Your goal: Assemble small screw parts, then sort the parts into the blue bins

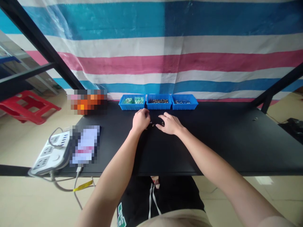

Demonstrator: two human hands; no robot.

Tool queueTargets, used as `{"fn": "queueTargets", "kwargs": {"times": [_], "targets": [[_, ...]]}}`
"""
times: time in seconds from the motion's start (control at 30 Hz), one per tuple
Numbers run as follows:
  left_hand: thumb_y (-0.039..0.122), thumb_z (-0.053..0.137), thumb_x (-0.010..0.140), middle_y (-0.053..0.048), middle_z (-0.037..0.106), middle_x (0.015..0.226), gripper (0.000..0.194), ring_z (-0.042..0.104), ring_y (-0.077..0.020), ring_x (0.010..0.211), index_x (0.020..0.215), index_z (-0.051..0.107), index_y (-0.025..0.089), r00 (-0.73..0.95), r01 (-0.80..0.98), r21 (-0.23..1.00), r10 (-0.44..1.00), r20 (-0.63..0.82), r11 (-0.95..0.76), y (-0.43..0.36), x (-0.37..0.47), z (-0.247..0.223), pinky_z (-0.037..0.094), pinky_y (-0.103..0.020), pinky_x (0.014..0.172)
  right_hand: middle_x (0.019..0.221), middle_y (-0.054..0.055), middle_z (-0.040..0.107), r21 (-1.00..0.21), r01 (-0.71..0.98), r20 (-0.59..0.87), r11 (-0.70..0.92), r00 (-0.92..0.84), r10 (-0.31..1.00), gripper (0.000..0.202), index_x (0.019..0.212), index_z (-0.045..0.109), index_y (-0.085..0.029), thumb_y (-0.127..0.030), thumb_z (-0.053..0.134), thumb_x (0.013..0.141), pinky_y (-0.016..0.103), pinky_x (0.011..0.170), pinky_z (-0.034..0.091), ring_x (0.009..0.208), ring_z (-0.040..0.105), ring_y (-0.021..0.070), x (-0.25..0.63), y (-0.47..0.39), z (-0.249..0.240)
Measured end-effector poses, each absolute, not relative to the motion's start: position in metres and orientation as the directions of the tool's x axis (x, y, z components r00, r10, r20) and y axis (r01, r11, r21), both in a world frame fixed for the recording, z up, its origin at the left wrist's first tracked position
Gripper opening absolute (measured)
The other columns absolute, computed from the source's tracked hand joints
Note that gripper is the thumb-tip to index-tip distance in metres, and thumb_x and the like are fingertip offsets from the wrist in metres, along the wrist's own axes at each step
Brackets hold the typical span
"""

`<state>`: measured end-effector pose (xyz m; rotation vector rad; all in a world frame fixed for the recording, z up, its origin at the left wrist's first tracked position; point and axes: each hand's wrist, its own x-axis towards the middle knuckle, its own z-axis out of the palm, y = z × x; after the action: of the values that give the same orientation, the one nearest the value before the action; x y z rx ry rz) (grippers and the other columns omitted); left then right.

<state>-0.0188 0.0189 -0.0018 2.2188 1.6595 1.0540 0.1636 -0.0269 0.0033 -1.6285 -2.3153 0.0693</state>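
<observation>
Centrally, a few small, glinting metal pieces (153, 125) lie on the smooth, matte black tabletop (227, 138), between the two hands and in front of the bins. Beside them, the left hand (140, 120) has its fingers curled inward; whether it grips anything I cannot tell. The right hand (171, 123) is unclenched, thumb and forefinger arched apart. Behind sit three tapered, glossy blue plastic bins: the left bin (132, 107) holds green-and-white packets, the middle bin (158, 107) dark metal hardware, the right bin (184, 107) thin silvery pieces. Beyond hangs a creased, striped plastic sheet (132, 64); leftward lie a white, round-edged power strip (50, 153) and a moulded red plastic stool (33, 105).
</observation>
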Motion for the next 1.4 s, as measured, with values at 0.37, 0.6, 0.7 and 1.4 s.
{"fn": "queueTargets", "kwargs": {"times": [0.37,0.6,0.7,1.4], "targets": [[0.017,0.054,0.081,-0.007,0.071,0.087,0.018,0.065,-0.0203,0.078,0.09,0.069,0.019,0.144,0.757,0.53,0.888,0.436,-0.383,0.021,-0.018,-0.007,0.051,-0.03,0.074,0.107,0.009,0.072,-0.214,0.88,0.209,0.423,-0.382,0.9,0.031,0.116,0.069,-0.021,-0.035,0.05,0.095,0.033,0.081,0.052,0.094,0.069,0.024,0.165,-0.022,-0.008],[0.017,0.055,0.08,-0.006,0.071,0.087,0.016,0.065,-0.0203,0.079,0.089,0.068,0.019,0.171,0.732,0.538,0.877,0.449,-0.418,0.022,-0.018,-0.01,0.051,-0.03,0.075,0.097,0.006,0.071,-0.284,0.856,0.241,0.432,-0.372,0.896,0.024,0.101,0.072,-0.021,-0.036,0.056,0.093,0.029,0.073,0.05,0.086,0.068,0.0201,0.162,-0.019,-0.009],[0.019,0.057,0.08,-0.006,0.071,0.088,0.015,0.065,-0.0201,0.079,0.09,0.068,0.019,0.173,0.718,0.552,0.877,0.448,-0.424,0.022,-0.017,-0.01,0.051,-0.031,0.076,0.097,0.006,0.071,-0.338,0.825,0.272,0.452,-0.374,0.887,0.021,0.102,0.071,-0.021,-0.034,0.061,0.09,0.028,0.074,0.05,0.084,0.068,0.019,0.162,-0.018,-0.011],[0.031,0.073,0.078,-0.005,0.068,0.091,0.031,0.061,-0.0152,0.077,0.106,0.068,0.018,0.508,0.327,0.608,0.677,0.533,-0.724,0.005,-0.008,0.005,0.05,-0.027,0.071,0.071,-0.001,0.067,-0.978,-0.01,0.21,0.21,0.017,0.978,0.051,0.094,0.056,-0.021,-0.052,0.081,0.061,0.029,0.058,0.049,0.062,0.063,0.0165,0.157,-0.007,-0.018]]}}
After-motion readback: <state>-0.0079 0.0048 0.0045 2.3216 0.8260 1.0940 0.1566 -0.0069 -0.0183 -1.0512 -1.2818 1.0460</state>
